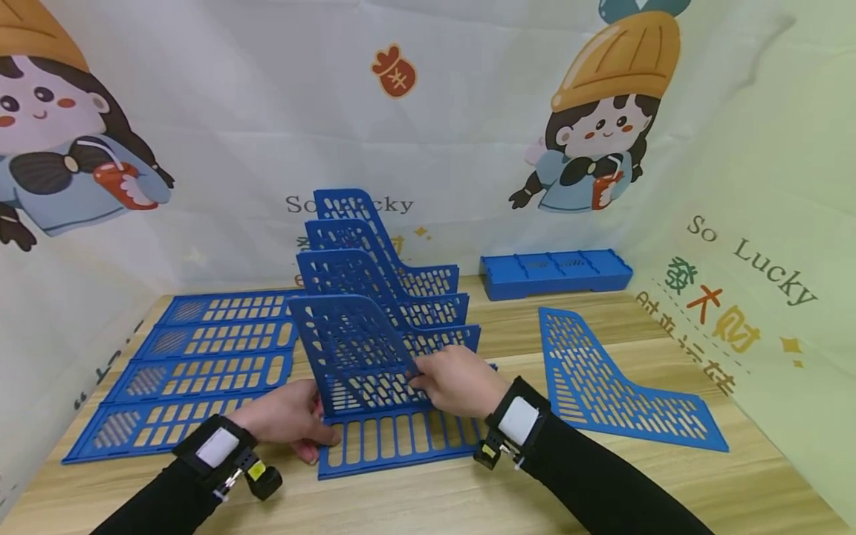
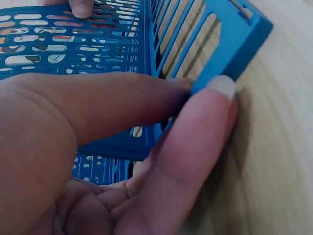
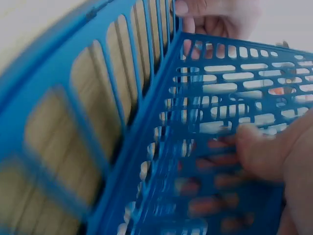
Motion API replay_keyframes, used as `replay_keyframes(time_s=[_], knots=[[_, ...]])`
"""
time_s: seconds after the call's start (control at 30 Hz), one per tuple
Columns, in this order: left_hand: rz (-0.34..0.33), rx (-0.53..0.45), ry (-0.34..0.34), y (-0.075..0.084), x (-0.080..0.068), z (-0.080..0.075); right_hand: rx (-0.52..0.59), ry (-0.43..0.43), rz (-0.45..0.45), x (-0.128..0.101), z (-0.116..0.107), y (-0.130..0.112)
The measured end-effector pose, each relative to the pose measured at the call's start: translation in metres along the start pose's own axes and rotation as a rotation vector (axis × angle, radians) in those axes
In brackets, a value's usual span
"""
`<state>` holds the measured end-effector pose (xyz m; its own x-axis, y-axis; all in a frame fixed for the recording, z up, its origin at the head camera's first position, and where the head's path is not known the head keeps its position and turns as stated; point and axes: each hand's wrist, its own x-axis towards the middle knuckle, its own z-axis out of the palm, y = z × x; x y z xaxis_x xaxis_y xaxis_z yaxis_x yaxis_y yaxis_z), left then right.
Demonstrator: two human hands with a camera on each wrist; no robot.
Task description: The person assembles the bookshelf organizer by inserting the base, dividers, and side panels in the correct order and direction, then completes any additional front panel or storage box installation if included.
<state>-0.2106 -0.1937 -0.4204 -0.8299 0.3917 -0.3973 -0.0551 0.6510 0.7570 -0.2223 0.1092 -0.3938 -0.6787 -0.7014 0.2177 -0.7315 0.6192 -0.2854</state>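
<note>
A blue file rack (image 1: 384,271) made of slotted plastic panels stands mid-table, its upright dividers in a row one behind another. My right hand (image 1: 461,380) pinches the sloping edge of the nearest divider (image 1: 348,334), thumb on one face and fingers behind it, as the right wrist view shows. Below that divider, a flat slotted base panel (image 1: 401,469) reaches toward me. My left hand (image 1: 294,417) pinches this panel's left end between thumb and fingers, close to the divider's lower corner.
Several flat blue grid panels (image 1: 221,371) lie side by side on the left. One loose L-shaped divider (image 1: 622,394) lies on the right. A stack of blue pieces (image 1: 556,273) sits at the back right, near the printed cloth backdrop (image 1: 461,148).
</note>
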Motion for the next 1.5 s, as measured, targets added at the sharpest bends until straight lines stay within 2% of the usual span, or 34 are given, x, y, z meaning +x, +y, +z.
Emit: replay_keyframes(time_s=[0.13,0.33,0.57,0.63,0.7,0.83,0.9,0.97,1.03,1.13,1.2,1.27,1.4,1.5], knots=[[0.034,-0.003,0.006,-0.002,-0.001,0.002,-0.001,-0.014,0.021,0.003,0.002,-0.004],[0.036,-0.017,0.043,-0.006,-0.001,0.009,-0.018,-0.012,-0.013,-0.005,0.007,-0.001],[-0.026,-0.031,0.105,-0.006,-0.002,0.01,-0.043,0.012,-0.054,-0.009,0.005,0.001],[-0.063,-0.031,0.129,-0.006,-0.001,0.013,-0.002,0.03,-0.049,-0.015,0.002,0.003],[-0.105,-0.038,0.154,-0.004,0.0,0.017,0.065,0.087,-0.035,-0.025,-0.005,0.008],[-0.152,-0.015,0.193,0.001,0.002,0.021,0.143,0.269,0.08,-0.06,-0.027,0.035],[-0.158,0.001,0.204,0.004,0.001,0.019,0.08,0.293,0.209,-0.087,-0.04,0.06],[-0.157,0.009,0.206,0.005,0.001,0.017,0.016,0.233,0.373,-0.117,-0.051,0.086],[-0.157,0.013,0.204,0.005,0.0,0.014,-0.036,0.096,0.534,-0.146,-0.059,0.112],[-0.162,0.012,0.195,0.004,0.0,0.012,-0.062,-0.083,0.685,-0.179,-0.064,0.141],[-0.17,0.013,0.196,0.002,0.001,0.011,-0.077,-0.154,0.724,-0.191,-0.065,0.153],[-0.177,0.011,0.199,0.002,0.001,0.011,-0.095,-0.18,0.731,-0.197,-0.065,0.16],[-0.178,-0.009,0.207,0.0,0.001,0.012,-0.158,-0.198,0.722,-0.197,-0.067,0.162],[-0.164,-0.022,0.212,-0.001,0.002,0.012,-0.17,-0.174,0.694,-0.194,-0.069,0.161]])
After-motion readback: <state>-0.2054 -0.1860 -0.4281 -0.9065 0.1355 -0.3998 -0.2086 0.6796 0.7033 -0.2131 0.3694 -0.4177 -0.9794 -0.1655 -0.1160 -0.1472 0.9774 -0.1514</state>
